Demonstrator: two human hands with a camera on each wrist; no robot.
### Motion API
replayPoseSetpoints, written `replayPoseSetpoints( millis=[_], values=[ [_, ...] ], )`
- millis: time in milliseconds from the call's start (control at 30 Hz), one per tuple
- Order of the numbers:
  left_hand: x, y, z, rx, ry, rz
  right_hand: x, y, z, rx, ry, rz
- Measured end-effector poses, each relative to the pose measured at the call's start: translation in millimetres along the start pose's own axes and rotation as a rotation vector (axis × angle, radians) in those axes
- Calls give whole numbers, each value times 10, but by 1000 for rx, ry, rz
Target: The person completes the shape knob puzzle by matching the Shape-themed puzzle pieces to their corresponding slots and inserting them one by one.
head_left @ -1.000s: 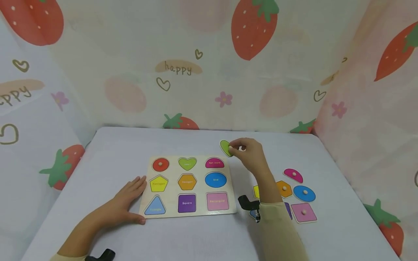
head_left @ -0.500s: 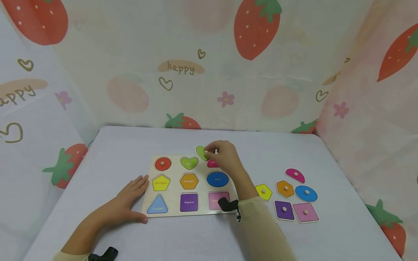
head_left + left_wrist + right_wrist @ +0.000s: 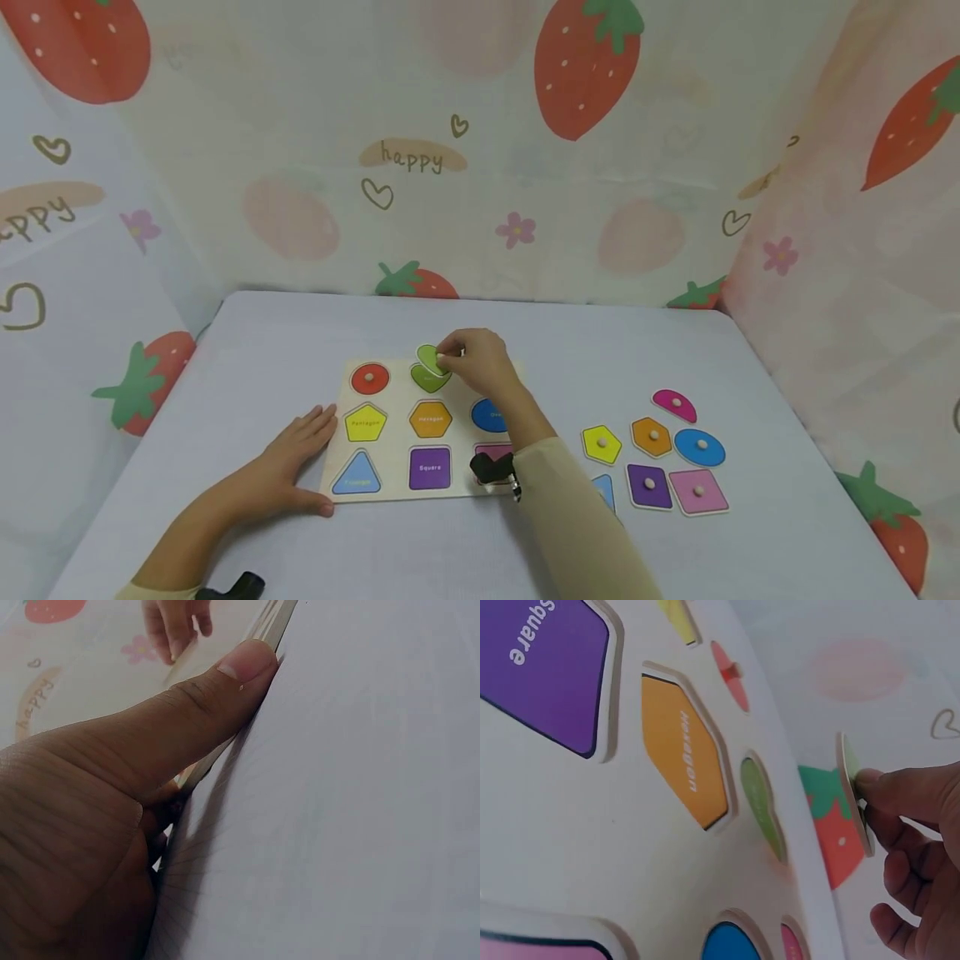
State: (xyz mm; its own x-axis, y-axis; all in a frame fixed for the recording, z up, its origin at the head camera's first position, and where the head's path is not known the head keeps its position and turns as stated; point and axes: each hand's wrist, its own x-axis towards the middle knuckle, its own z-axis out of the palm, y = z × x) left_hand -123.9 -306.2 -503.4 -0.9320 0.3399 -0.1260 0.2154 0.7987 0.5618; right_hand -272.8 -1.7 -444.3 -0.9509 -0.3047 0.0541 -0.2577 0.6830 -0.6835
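My right hand (image 3: pixel 483 365) pinches a green heart puzzle piece (image 3: pixel 427 356) between thumb and fingers, tilted over the green heart recess (image 3: pixel 430 384) of the wooden shape board (image 3: pixel 392 454). In the right wrist view the heart piece (image 3: pixel 852 791) is edge-on and apart from the board, and the heart recess (image 3: pixel 759 802) shows bare. My left hand (image 3: pixel 288 471) rests at the board's left edge, fingers extended. Its thumb (image 3: pixel 202 701) touches the board's edge in the left wrist view. A red circle piece (image 3: pixel 370 379) with a knob sits in the far left recess.
Knobbed pieces lie right of the board: a yellow pentagon (image 3: pixel 601 446), orange hexagon (image 3: pixel 650 437), magenta half round (image 3: pixel 674 405), blue oval (image 3: pixel 700 447), purple square (image 3: pixel 649 486), pink rectangle (image 3: pixel 698 492) and a partly hidden blue triangle (image 3: pixel 604 489). A strawberry-print curtain (image 3: pixel 555 183) stands behind the table.
My right hand has carried the heart piece leftward from beyond the board's far right corner to above the heart recess. My left hand stays at the board's left edge.
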Motion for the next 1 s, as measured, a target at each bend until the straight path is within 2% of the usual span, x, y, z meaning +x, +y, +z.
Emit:
replayPoseSetpoints(
  millis=[233, 467, 1000],
  values=[
    [-7, 1, -3, -15, 1, 4, 71, 7, 136, -6, -52, 28],
    [-20, 12, -8, -12, 4, 7, 124, 97, 292, -71, -64, 42],
    [-36, 51, -3, -25, 3, 9, 102, 105, 364, -170, -47, 42]
  ],
)
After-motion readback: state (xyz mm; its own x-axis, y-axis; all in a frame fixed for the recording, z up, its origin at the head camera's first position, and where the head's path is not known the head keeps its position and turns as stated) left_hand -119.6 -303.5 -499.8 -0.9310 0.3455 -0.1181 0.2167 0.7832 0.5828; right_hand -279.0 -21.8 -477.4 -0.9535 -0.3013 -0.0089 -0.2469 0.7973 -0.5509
